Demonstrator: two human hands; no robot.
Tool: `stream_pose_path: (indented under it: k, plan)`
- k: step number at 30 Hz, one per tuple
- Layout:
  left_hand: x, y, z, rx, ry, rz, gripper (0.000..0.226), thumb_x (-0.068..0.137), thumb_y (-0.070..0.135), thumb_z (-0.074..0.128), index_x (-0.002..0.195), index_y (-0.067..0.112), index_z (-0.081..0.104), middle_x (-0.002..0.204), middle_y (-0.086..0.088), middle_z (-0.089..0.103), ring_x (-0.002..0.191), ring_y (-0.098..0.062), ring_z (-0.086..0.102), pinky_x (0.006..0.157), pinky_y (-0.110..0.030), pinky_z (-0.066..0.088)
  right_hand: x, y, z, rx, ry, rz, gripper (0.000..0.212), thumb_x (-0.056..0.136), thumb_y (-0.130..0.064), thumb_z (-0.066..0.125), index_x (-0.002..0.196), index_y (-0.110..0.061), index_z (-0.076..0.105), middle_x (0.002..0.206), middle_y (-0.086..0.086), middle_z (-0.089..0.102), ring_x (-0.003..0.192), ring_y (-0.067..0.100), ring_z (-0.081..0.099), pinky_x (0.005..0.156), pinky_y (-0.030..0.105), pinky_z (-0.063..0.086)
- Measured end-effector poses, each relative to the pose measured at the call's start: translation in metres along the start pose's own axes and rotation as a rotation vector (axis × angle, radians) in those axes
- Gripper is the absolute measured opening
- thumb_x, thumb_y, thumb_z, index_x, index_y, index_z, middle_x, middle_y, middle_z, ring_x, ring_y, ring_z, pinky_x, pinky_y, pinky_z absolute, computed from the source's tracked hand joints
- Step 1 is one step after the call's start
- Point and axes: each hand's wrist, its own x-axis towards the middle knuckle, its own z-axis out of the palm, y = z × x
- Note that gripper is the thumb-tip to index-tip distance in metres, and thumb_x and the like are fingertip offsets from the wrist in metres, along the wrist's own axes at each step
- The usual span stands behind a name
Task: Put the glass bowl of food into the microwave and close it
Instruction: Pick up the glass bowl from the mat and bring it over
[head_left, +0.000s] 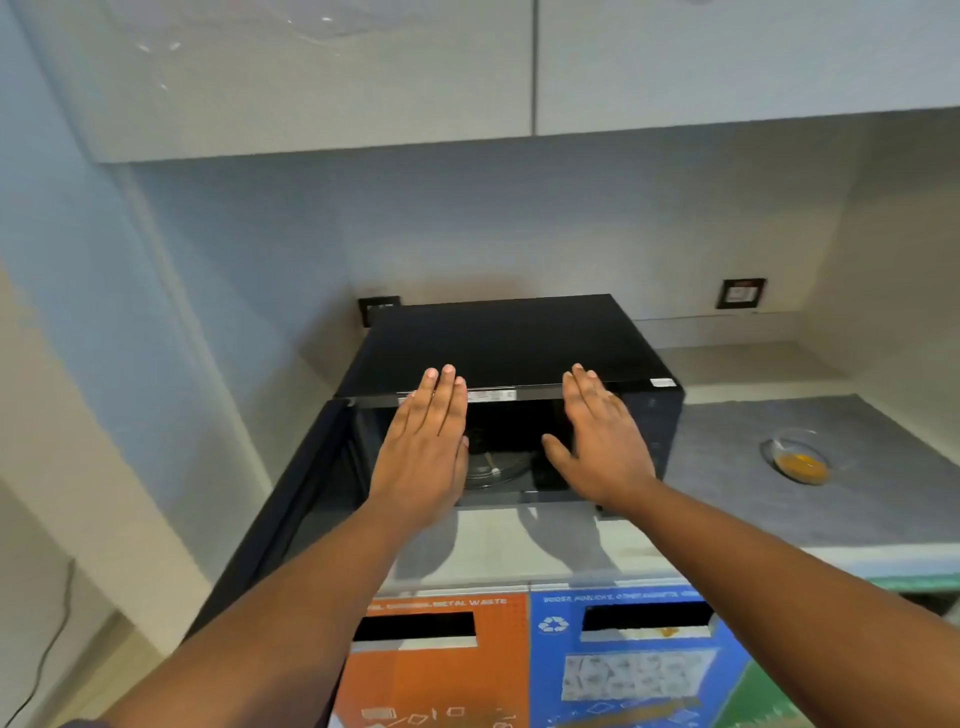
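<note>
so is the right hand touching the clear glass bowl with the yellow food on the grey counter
Apart. The head view shows the right hand held flat in front of the open black microwave, while the clear glass bowl sits alone on the grey counter, bare countertop between them.

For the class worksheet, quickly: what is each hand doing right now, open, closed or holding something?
Left hand: open, flat, holding nothing.
Right hand: open, flat, holding nothing.

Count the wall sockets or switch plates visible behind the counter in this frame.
2. One dark wall plate sits behind the microwave's back left corner, partly hidden by it. The other wall plate is on the back wall to the right. The microwave may hide more.
</note>
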Motion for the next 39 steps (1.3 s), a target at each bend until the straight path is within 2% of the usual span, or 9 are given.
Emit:
stream_pose_path:
  k: [8,12,19,21,25,29,33,37,39]
  plan:
    - [0.073,0.117,0.035,-0.21,-0.026,0.269,0.071,0.106,0.047,0.023,0.163,0.01,0.001,0.172,-0.008,-0.005,0.158,-0.021,-0.011,0.128,-0.042,0.006,-0.049,0.094,-0.042,0.037,0.143,0.169,0.076,0.101,-0.054,0.035,0.163,-0.017,0.009,0.172,0.002,0.006,0.155,0.011,-0.004,0.121,0.033,0.002]
    - [0.103,0.175,0.049,-0.307,-0.048,0.333,0.071,0.107,0.048,0.021,0.163,0.012,-0.002,0.172,-0.005,-0.009,0.157,-0.018,-0.016,0.128,-0.042,0.006,-0.062,0.15,-0.054,0.098,0.174,0.247,0.074,0.103,-0.052,0.033,0.162,-0.014,0.011,0.172,0.005,0.009,0.156,0.015,0.003,0.123,0.033,0.005]
    - [0.161,0.31,0.102,-0.603,-0.121,0.345,0.071,0.104,0.055,0.019,0.163,0.023,-0.007,0.17,0.007,-0.014,0.154,-0.004,-0.02,0.122,-0.028,-0.007,-0.079,0.285,-0.052,0.322,0.219,0.468,0.072,0.102,-0.051,0.034,0.161,-0.014,0.019,0.17,0.005,0.016,0.156,0.016,0.009,0.122,0.033,0.009]
    - [0.18,0.345,0.123,-0.702,-0.16,0.279,0.07,0.104,0.056,0.019,0.163,0.026,-0.006,0.171,0.009,-0.011,0.154,-0.002,-0.018,0.12,-0.029,-0.006,-0.08,0.319,-0.045,0.442,0.229,0.528,0.071,0.102,-0.049,0.033,0.161,-0.014,0.019,0.17,0.005,0.017,0.156,0.016,0.01,0.124,0.036,0.011]
    - [0.208,0.399,0.166,-0.961,-0.233,0.097,0.07,0.104,0.051,0.024,0.163,0.017,0.007,0.172,0.001,0.0,0.155,-0.006,-0.007,0.124,-0.027,-0.001,-0.084,0.376,-0.029,0.645,0.235,0.638,0.057,0.11,-0.035,0.035,0.161,-0.013,0.021,0.17,0.007,0.017,0.155,0.016,0.011,0.12,0.025,0.008]
    - [0.23,0.447,0.221,-1.233,-0.386,-0.147,0.062,0.109,0.04,0.029,0.162,0.012,0.012,0.172,-0.003,0.007,0.157,-0.01,0.003,0.123,-0.023,0.002,-0.09,0.438,0.001,0.794,0.256,0.767,0.054,0.11,-0.036,0.032,0.161,-0.021,0.022,0.169,-0.001,0.017,0.153,0.009,0.013,0.121,0.026,0.01]
    - [0.245,0.476,0.264,-1.39,-0.484,-0.414,0.056,0.111,0.034,0.031,0.162,0.015,0.019,0.171,0.0,0.018,0.155,-0.011,0.017,0.121,-0.021,0.013,-0.091,0.479,0.034,1.008,0.328,0.892,0.052,0.109,-0.029,0.036,0.159,-0.016,0.03,0.166,-0.002,0.028,0.145,0.005,0.026,0.122,0.029,0.018]
    - [0.243,0.492,0.3,-1.487,-0.536,-0.546,0.052,0.111,0.033,0.032,0.159,0.013,0.029,0.168,-0.002,0.027,0.153,-0.013,0.025,0.123,-0.026,0.017,-0.09,0.499,0.058,1.138,0.352,0.963,0.036,0.101,-0.037,0.045,0.133,-0.024,0.055,0.136,-0.005,0.05,0.129,0.007,0.043,0.115,0.031,0.03]
    - [0.242,0.499,0.311,-1.577,-0.556,-0.667,0.051,0.11,0.036,0.035,0.156,0.013,0.037,0.164,-0.001,0.036,0.148,-0.01,0.032,0.121,-0.027,0.023,-0.09,0.504,0.066,1.238,0.343,1.01,0.031,0.102,-0.039,0.048,0.119,-0.024,0.069,0.122,-0.01,0.065,0.115,0.002,0.057,0.107,0.032,0.044]
